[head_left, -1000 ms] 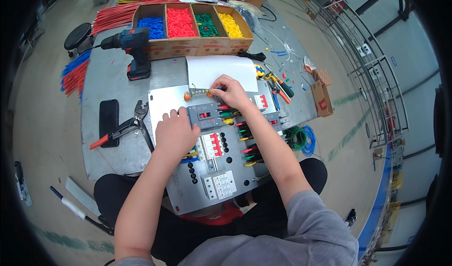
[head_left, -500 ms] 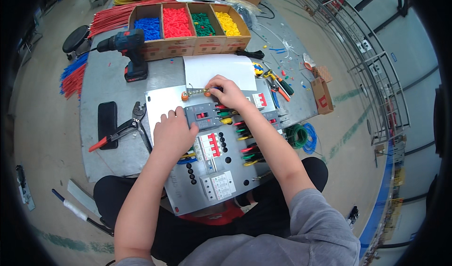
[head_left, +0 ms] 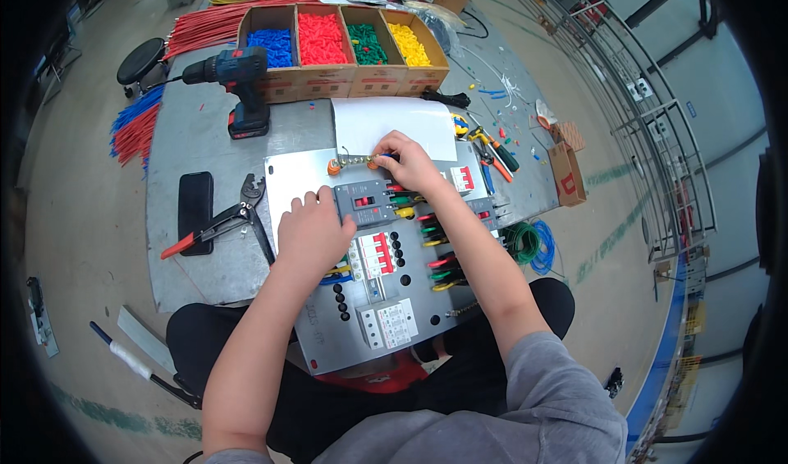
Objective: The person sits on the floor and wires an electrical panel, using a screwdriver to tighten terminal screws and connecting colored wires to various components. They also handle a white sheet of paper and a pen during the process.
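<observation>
A metal mounting panel (head_left: 328, 333) fitted with electrical parts leans over my lap and the table edge. Along its far edge runs a brass terminal bar (head_left: 355, 160) on orange insulators (head_left: 333, 167). My right hand (head_left: 408, 167) is closed in a pinch at the bar's right end; a bit of blue shows by the fingertips, but what they hold is hidden. My left hand (head_left: 313, 233) rests with fingers apart against the left side of a grey moulded-case breaker (head_left: 364, 202). Nearer me sit a white breaker with red levers (head_left: 376, 255) and a white device (head_left: 390, 324).
A cardboard box of blue, red, green and yellow caps (head_left: 328, 81) stands behind a white sheet (head_left: 394, 123). On the left lie a cordless drill (head_left: 238, 86), a phone (head_left: 195, 210) and a crimping tool (head_left: 238, 214). Pliers (head_left: 497, 156) and wire coils (head_left: 542, 242) lie right.
The whole scene sits slightly farther right in the picture. Both hands keep their places on the panel, with the right fingers still at the terminal bar's end.
</observation>
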A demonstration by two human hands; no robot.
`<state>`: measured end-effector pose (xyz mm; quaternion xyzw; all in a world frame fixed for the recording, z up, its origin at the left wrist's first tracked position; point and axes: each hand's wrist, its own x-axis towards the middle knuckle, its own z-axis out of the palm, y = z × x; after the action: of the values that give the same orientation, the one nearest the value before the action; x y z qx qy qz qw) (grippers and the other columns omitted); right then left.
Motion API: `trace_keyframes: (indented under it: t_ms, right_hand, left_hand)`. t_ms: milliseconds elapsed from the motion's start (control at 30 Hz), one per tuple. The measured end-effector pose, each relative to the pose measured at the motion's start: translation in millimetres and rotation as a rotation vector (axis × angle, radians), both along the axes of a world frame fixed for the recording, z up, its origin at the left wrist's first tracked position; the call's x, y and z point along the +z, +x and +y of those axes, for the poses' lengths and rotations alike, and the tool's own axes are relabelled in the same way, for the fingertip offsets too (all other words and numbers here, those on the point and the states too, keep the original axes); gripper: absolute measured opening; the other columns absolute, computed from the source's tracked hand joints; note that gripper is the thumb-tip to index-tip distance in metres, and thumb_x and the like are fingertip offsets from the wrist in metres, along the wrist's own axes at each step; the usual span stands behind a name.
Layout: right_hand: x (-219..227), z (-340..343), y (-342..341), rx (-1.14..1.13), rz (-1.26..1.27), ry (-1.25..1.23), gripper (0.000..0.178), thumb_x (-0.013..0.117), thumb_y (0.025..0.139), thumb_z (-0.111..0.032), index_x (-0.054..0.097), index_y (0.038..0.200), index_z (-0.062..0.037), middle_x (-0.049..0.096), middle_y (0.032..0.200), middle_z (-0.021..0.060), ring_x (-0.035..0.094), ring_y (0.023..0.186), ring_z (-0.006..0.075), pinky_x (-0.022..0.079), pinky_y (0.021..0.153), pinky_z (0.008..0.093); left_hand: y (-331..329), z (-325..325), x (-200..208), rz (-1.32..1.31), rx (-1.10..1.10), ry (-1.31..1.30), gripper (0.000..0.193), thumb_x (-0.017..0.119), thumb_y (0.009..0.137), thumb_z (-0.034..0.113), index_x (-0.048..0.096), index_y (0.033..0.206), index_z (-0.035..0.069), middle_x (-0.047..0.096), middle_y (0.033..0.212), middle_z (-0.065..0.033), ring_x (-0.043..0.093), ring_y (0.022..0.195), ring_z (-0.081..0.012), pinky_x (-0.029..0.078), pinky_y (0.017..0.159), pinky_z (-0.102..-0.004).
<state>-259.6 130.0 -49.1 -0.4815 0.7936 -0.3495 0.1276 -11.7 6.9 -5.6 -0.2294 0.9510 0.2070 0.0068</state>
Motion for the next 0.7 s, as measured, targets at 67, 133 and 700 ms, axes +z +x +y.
trace_keyframes:
  t_ms: [67,133,700]
  right_hand:
    - [0,2,-1,0.020,-0.009,-0.023,0.012,0.076,0.095,-0.008,0.073,0.106,-0.0027,0.067,0.108,0.0083,0.068,0.101,0.0238,0.054,0.094,0.0345]
    - [-2,2,-1,0.052,-0.036,-0.076,0.013,0.075,0.095,-0.007,0.074,0.108,-0.0034,0.067,0.109,0.0082,0.067,0.102,0.0236,0.054,0.095,0.0346]
    - [-7,2,-8,-0.038,-0.180,-0.022,0.018,0.078,0.092,-0.006,0.077,0.110,-0.0045,0.067,0.111,0.0059,0.066,0.106,0.0176,0.053,0.097,0.0314]
  left_hand:
    - [-1,0,2,-0.011,-0.005,0.010,0.046,0.068,0.094,0.037,0.061,0.118,-0.002,0.069,0.113,-0.0197,0.069,0.108,-0.0372,0.058,0.086,-0.0502]
    - [-2,1,3,-0.006,-0.003,0.010,0.046,0.068,0.094,0.037,0.061,0.117,-0.002,0.069,0.113,-0.0197,0.069,0.108,-0.0371,0.058,0.086,-0.0502]
    - [0,-1,7,-0.048,-0.010,0.021,0.052,0.064,0.097,0.039,0.058,0.126,-0.004,0.070,0.116,-0.0230,0.068,0.109,-0.0391,0.059,0.092,-0.0491]
